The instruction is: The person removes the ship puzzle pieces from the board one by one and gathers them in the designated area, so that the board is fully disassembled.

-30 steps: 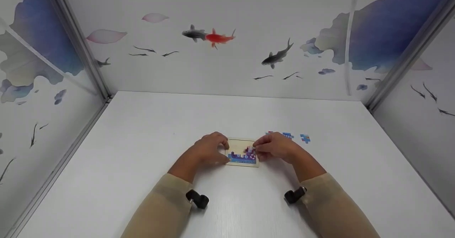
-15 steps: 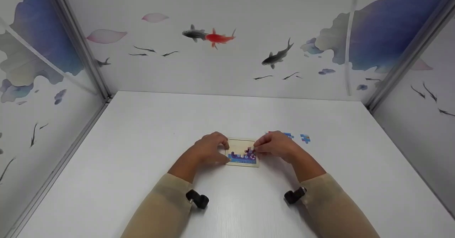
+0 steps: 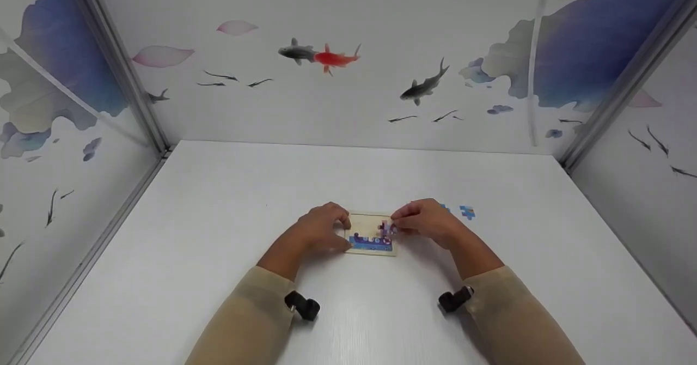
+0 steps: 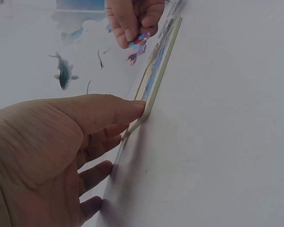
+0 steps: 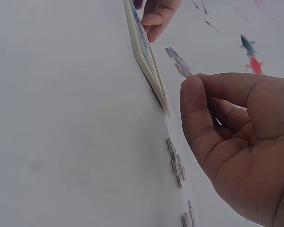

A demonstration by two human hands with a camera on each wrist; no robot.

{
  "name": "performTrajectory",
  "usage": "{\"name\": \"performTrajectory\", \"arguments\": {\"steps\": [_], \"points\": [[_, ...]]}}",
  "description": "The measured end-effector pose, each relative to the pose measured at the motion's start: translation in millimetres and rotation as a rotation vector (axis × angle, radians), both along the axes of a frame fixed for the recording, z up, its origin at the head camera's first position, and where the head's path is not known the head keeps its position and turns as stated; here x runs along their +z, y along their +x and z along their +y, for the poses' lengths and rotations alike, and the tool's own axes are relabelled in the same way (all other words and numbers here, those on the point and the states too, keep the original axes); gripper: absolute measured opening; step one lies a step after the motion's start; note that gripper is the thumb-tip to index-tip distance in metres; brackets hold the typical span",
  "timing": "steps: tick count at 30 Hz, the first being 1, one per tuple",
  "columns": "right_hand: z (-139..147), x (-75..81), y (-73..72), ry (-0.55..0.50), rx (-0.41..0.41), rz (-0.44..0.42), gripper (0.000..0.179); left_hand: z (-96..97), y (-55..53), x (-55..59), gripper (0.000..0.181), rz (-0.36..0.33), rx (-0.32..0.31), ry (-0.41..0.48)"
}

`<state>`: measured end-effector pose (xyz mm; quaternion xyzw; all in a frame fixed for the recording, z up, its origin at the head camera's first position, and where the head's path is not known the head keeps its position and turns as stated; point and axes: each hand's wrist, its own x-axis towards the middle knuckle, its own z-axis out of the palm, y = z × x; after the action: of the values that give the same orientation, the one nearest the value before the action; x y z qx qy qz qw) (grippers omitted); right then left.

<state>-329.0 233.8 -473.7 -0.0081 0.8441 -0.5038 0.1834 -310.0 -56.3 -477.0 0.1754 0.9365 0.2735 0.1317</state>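
A small wooden puzzle board (image 3: 362, 222) lies on the white table, its near part filled with blue and purple pieces and its far part bare wood. My left hand (image 3: 324, 229) holds the board at its left side; in the left wrist view the thumb (image 4: 128, 111) presses the near edge while the fingers reach around the far corner. Between thumb and forefinger, my right hand (image 3: 427, 223) pinches a jigsaw piece (image 5: 180, 64) with pink, blue and purple print. That piece is held tilted, apart from the board, over its right side.
Several loose jigsaw pieces lie right of the board, one blue piece (image 3: 467, 212) farthest right; others are partly hidden behind my right hand. The right wrist view shows loose pieces (image 5: 176, 163) on the table. Printed wall panels (image 3: 348, 103) enclose the back and sides.
My right hand has shifted slightly right and away from me, raising the pinched jigsaw piece off the filled pieces. The left hand and the board stay where they were.
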Motion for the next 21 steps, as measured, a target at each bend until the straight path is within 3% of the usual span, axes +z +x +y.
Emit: {"name": "performTrajectory", "arguments": {"steps": [6,13,21], "points": [[27.1,6.6,-4.4,-0.116,-0.021,-0.031,0.022,-1.8,1.1,-1.2,0.034,-0.009,-0.002,0.038],[78.7,10.9,0.4,-0.176,-0.063,-0.04,0.027,-2.1,1.9,-1.1,0.037,0.004,-0.009,0.026],[139.7,9.9,10.1,-0.141,-0.133,-0.052,0.044,-2.5,1.2,-0.5,0.038,-0.003,-0.002,0.037]]}}
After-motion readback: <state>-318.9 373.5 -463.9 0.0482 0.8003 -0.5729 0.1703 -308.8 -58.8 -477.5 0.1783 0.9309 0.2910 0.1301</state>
